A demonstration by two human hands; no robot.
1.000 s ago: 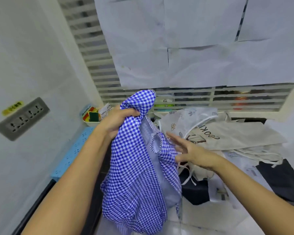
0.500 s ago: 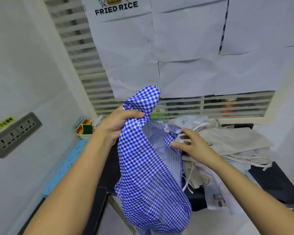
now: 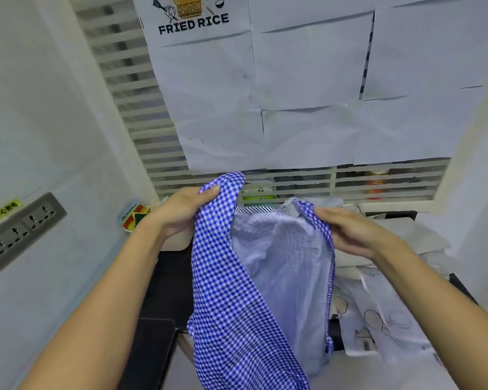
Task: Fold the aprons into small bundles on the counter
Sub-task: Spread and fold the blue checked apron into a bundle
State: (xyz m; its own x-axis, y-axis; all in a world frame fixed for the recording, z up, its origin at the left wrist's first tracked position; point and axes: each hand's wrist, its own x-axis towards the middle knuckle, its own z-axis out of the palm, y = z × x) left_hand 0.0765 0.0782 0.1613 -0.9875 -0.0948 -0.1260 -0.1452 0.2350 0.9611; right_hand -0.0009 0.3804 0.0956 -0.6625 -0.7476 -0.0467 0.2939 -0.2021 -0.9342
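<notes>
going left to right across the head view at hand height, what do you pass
wall socket panel → sponge tub → left hand → blue checked apron → right hand → pale apron pile

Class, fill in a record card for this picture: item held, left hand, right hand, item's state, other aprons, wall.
Item held: blue checked apron
Left hand: grips its upper left edge
Right hand: fingers curled round its upper right edge
Item's state: held up, hanging open, not folded
Other aprons: loose pale pile at the right
Wall: FRIED RICE poster; socket strip at the left
</notes>
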